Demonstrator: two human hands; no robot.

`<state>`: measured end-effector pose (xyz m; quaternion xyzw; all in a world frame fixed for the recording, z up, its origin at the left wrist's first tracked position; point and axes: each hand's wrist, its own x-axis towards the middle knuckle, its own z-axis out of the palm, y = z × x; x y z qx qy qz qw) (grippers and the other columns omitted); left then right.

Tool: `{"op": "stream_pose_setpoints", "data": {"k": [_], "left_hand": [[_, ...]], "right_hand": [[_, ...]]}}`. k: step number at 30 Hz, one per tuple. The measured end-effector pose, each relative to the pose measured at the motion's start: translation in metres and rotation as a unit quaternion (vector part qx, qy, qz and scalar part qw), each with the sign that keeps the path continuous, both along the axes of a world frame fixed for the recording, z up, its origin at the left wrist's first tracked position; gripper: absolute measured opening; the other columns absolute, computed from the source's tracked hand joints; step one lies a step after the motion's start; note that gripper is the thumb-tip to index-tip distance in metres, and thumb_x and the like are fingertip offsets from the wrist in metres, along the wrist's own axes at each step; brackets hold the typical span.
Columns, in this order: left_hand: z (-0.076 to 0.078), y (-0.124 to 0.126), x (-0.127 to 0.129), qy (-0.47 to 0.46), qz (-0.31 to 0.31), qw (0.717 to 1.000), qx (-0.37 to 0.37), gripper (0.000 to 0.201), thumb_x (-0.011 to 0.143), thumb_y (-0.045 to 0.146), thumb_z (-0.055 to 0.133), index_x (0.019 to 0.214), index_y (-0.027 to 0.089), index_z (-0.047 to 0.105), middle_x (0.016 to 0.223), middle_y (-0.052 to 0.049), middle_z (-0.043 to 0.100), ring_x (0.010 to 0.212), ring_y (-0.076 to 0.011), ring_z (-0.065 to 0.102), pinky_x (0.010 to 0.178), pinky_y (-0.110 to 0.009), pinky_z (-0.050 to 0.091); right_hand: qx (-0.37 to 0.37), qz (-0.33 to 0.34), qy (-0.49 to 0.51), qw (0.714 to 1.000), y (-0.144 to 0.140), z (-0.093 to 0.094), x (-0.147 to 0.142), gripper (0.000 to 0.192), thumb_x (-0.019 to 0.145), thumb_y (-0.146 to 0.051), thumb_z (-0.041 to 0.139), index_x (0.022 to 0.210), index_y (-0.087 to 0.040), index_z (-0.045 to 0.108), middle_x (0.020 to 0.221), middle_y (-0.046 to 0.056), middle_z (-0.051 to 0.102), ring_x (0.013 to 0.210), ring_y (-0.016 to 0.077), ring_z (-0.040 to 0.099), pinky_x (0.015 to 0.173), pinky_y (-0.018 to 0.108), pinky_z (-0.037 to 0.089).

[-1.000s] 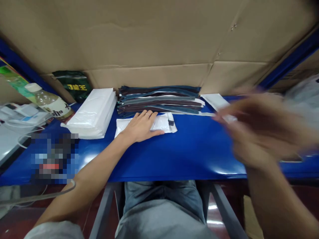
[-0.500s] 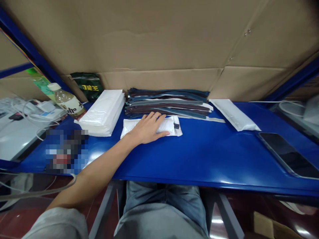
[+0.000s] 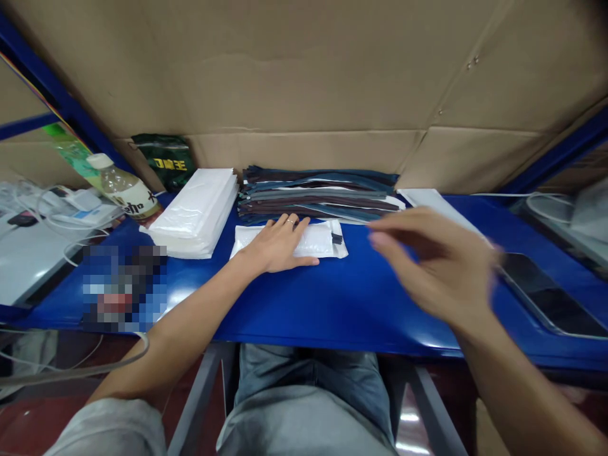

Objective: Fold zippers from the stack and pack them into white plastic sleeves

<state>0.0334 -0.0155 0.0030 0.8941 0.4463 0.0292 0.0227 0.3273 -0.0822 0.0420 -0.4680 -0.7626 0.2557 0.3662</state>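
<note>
My left hand [image 3: 284,246] lies flat with its fingers spread on a white padded envelope [image 3: 319,240]. Dark toothed ends [image 3: 337,239] stick out at the envelope's right end. Above the desk on the right, my right hand [image 3: 439,263] is blurred by motion, its fingers curved and the thumb a little apart, with nothing visible between them. Behind the envelope lies a stack of blue, brown and grey zippers [image 3: 318,193]. Another white envelope [image 3: 439,201] is partly hidden behind my right hand.
A pile of white envelopes [image 3: 192,215] stands left of the zippers, with a drink bottle [image 3: 126,187] and a dark green bag [image 3: 166,163] near it. A phone [image 3: 553,294] lies at the right on the blue desk [image 3: 351,304]. Cardboard [image 3: 285,76] lines the back.
My right hand has come into view from the right, over the desk. My left hand stays on the padded envelope, almost unmoved.
</note>
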Motion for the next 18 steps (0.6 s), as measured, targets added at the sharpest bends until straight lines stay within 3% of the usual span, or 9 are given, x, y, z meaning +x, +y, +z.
{"op": "stream_pose_setpoints", "data": {"k": [4, 9, 12, 15, 17, 18], "left_hand": [[-0.002, 0.001, 0.0, 0.0, -0.003, 1.0, 0.004, 0.106, 0.1, 0.083, 0.059, 0.175, 0.012, 0.035, 0.169, -0.031, 0.046, 0.154, -0.0517, 0.045, 0.121, -0.069, 0.043], [-0.003, 0.004, 0.0, -0.011, -0.008, 1.0, 0.003, 0.099, 0.101, 0.078, 0.061, 0.172, 0.012, 0.04, 0.162, -0.03, 0.051, 0.148, -0.0511, 0.049, 0.118, -0.067, 0.045], [-0.005, 0.003, 0.003, -0.027, -0.015, 0.999, 0.009, 0.099, 0.103, 0.08, 0.059, 0.174, 0.014, 0.039, 0.161, -0.028, 0.052, 0.145, -0.0496, 0.051, 0.116, -0.066, 0.046], [-0.007, -0.005, 0.011, -0.044, -0.002, 0.998, 0.043, 0.08, 0.113, 0.073, 0.038, 0.177, 0.025, 0.039, 0.161, -0.022, 0.055, 0.144, -0.0466, 0.052, 0.118, -0.072, 0.042], [-0.011, -0.012, 0.019, -0.048, 0.043, 0.995, 0.076, 0.069, 0.118, 0.065, 0.027, 0.176, 0.033, 0.043, 0.162, -0.02, 0.056, 0.145, -0.047, 0.051, 0.12, -0.083, 0.033], [-0.012, -0.015, 0.023, -0.046, 0.066, 0.993, 0.085, 0.066, 0.118, 0.063, 0.024, 0.175, 0.035, 0.045, 0.162, -0.019, 0.057, 0.145, -0.0479, 0.05, 0.12, -0.088, 0.028]], "right_hand": [[-0.038, 0.037, -0.057, 0.997, 0.044, -0.035, -0.012, 0.017, 0.099, -0.036, 0.072, 0.103, -0.025, 0.084, 0.116, 0.008, 0.082, 0.101, 0.0278, 0.076, 0.098, 0.044, 0.06], [-0.024, 0.102, -0.113, 0.988, 0.078, -0.058, -0.032, 0.023, 0.094, -0.025, 0.064, 0.073, -0.022, 0.074, 0.08, 0.003, 0.072, 0.081, 0.0215, 0.061, 0.081, 0.036, 0.048], [-0.026, 0.169, -0.087, 0.981, 0.077, -0.058, -0.036, 0.024, 0.098, -0.029, 0.064, 0.077, -0.025, 0.074, 0.082, 0.003, 0.072, 0.09, 0.0236, 0.06, 0.09, 0.038, 0.047], [-0.015, 0.242, -0.088, 0.966, 0.073, -0.054, -0.029, 0.028, 0.104, -0.032, 0.058, 0.082, -0.025, 0.073, 0.088, 0.004, 0.073, 0.099, 0.0247, 0.061, 0.101, 0.041, 0.046], [0.0, 0.242, -0.076, 0.967, 0.072, -0.051, -0.02, 0.028, 0.106, -0.036, 0.059, 0.087, -0.025, 0.075, 0.099, 0.006, 0.077, 0.108, 0.0257, 0.065, 0.104, 0.042, 0.046], [0.01, 0.205, -0.064, 0.977, 0.072, -0.05, -0.016, 0.026, 0.106, -0.038, 0.061, 0.09, -0.025, 0.077, 0.105, 0.007, 0.078, 0.11, 0.0263, 0.067, 0.103, 0.041, 0.047]]}}
